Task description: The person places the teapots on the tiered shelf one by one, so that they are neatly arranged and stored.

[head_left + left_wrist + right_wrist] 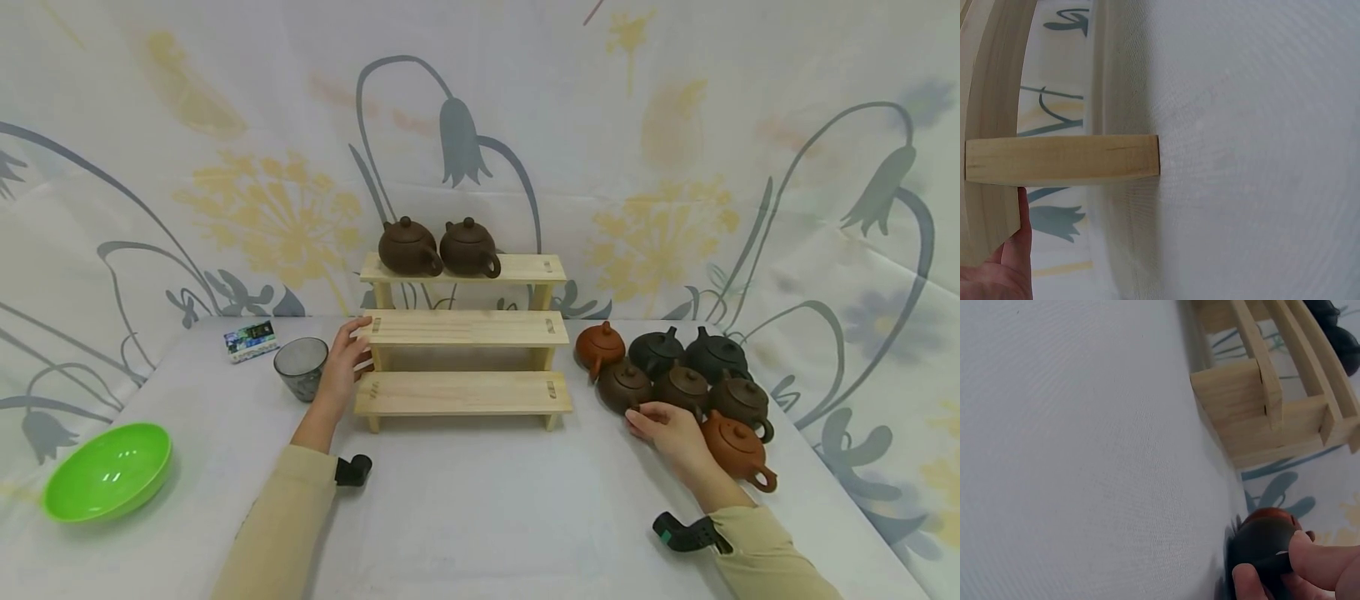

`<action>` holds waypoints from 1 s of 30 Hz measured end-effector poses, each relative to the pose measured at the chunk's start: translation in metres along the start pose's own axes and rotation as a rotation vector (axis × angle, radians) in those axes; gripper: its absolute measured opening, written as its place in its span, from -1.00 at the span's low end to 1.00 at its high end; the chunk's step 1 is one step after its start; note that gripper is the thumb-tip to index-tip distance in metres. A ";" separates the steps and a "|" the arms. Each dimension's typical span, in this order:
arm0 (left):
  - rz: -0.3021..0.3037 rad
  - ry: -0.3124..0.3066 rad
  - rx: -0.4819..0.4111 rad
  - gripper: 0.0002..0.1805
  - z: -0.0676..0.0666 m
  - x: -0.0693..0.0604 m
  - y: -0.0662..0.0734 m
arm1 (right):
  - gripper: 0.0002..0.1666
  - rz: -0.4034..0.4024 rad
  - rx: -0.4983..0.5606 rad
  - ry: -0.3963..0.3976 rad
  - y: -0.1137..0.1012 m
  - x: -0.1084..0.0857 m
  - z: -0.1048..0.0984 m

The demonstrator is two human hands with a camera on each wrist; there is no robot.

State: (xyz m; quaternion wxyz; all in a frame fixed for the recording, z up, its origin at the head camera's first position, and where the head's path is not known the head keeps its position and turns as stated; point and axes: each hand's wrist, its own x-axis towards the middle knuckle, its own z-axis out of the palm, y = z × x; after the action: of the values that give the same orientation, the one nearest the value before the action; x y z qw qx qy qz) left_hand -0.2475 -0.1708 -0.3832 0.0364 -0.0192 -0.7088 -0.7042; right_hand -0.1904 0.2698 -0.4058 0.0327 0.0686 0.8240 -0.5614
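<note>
"What colour's that teapot (625, 384) at the right hand (677, 437)?"
"Dark brown. Right of that hand, there's a rust-orange pot (732, 444); beyond it, black ones (717, 357)."
"And by the left hand (343, 367)?"
"The stand (465, 393) is pale, yellowish wood. Left of the hand, a mottled grey cup (303, 382), then a lime-green bowl (108, 473)."
"Behind both hands?"
"White cloth (555, 83), printed with grey-blue bellflowers (461, 137) and yellow blooms (288, 212)."

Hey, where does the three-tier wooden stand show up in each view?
Head: the three-tier wooden stand is at the centre.
Left wrist: only part shows, along the left edge, one leg reaching mid-picture.
Right wrist: upper right, partly cut off.
Shared landmark: the flower-printed backdrop behind it.
</note>
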 end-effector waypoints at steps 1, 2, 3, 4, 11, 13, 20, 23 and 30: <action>0.000 0.000 0.004 -0.53 0.000 0.000 0.000 | -0.54 -0.004 -0.004 0.010 0.000 0.000 0.000; 0.001 0.000 0.003 -0.53 0.000 0.000 0.000 | -0.52 -0.004 -0.006 0.019 0.000 0.000 -0.001; 0.002 0.002 0.002 -0.53 0.000 -0.001 0.001 | -0.51 -0.004 -0.011 0.027 0.000 0.000 -0.001; 0.003 0.005 0.004 -0.53 0.000 -0.001 0.001 | -0.49 -0.006 -0.015 0.033 0.000 0.000 -0.002; 0.004 0.014 0.007 -0.53 -0.003 -0.001 0.000 | -0.44 -0.014 -0.076 0.039 -0.008 -0.005 -0.005; 0.002 0.014 0.007 -0.53 -0.003 -0.001 -0.001 | -0.44 -0.025 -0.101 0.040 -0.012 -0.008 -0.007; -0.008 0.018 -0.006 -0.53 -0.002 0.000 -0.002 | -0.45 -0.066 -0.134 0.005 -0.034 -0.014 -0.014; -0.007 0.012 -0.012 -0.53 -0.002 0.001 -0.002 | -0.43 -0.081 -0.146 -0.007 -0.044 -0.014 -0.017; -0.005 0.016 -0.028 -0.54 0.001 0.001 -0.001 | -0.44 -0.143 -0.141 -0.031 -0.070 -0.013 -0.024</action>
State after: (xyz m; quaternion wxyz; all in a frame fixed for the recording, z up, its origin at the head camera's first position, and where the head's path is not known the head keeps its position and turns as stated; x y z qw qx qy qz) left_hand -0.2484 -0.1701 -0.3842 0.0398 -0.0123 -0.6986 -0.7143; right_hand -0.1877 0.2661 -0.3303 0.0100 -0.0016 0.8638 -0.5038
